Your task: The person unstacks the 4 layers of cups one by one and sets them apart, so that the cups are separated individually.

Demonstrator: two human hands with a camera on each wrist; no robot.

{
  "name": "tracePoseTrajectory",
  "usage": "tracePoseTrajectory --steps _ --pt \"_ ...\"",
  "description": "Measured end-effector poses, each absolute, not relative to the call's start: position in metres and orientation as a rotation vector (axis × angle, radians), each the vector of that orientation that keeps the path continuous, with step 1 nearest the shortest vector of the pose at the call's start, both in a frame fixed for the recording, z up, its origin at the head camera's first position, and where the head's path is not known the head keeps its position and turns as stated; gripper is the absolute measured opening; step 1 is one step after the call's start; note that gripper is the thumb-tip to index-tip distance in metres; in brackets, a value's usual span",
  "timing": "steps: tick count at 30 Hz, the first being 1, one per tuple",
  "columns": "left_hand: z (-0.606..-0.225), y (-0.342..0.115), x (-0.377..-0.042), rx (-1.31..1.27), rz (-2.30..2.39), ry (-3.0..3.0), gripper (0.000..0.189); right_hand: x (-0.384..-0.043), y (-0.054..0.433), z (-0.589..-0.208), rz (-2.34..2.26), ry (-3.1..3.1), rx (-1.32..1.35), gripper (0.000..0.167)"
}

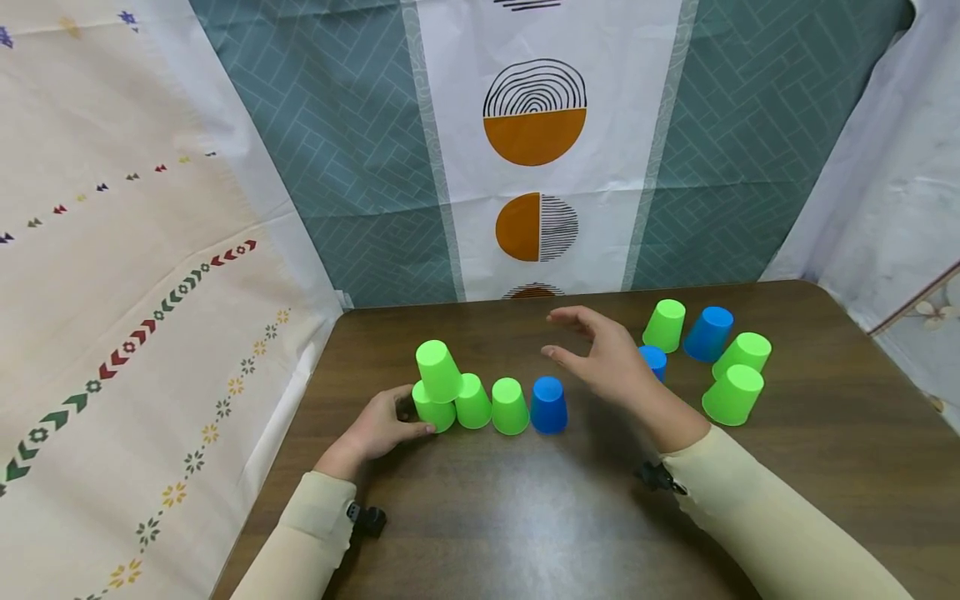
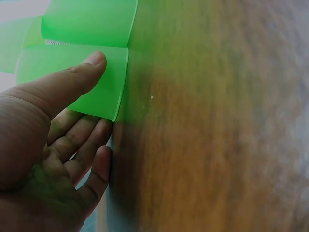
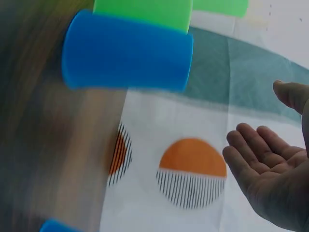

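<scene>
A row of upside-down plastic cups runs across the table's left-middle: a leftmost green cup [image 1: 432,412], a second green cup [image 1: 474,405], a third green cup [image 1: 510,408] and a blue cup [image 1: 549,408] at the right end. Above the first two sits an upper green cup [image 1: 438,370]. My left hand [image 1: 384,423] holds the leftmost green cup, its thumb [image 2: 79,77] across the near side and the other fingers around the far side. My right hand [image 1: 600,354] hovers above and right of the blue cup, fingers apart, holding nothing.
On the right stand more upside-down cups: a back green cup [image 1: 664,326], a back blue cup [image 1: 708,334], a blue cup [image 1: 654,362] partly behind my right wrist, and two green cups [image 1: 733,397] to their right. Patterned cloth [image 1: 360,167] hangs behind the wooden table [image 1: 480,517].
</scene>
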State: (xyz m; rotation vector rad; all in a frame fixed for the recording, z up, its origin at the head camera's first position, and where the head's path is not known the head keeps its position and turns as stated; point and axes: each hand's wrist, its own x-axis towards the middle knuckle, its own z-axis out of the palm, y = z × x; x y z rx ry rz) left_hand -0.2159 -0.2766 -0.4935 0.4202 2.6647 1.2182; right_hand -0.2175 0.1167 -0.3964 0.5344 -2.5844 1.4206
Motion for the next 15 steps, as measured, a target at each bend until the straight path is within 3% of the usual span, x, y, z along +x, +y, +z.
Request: tracePoseTrajectory --steps 15 --pt "-0.496 -0.277 -0.219 0.428 1.217 2.661 0.07 -0.224 0.033 -0.381 1.455 -2.725 0.846 0.066"
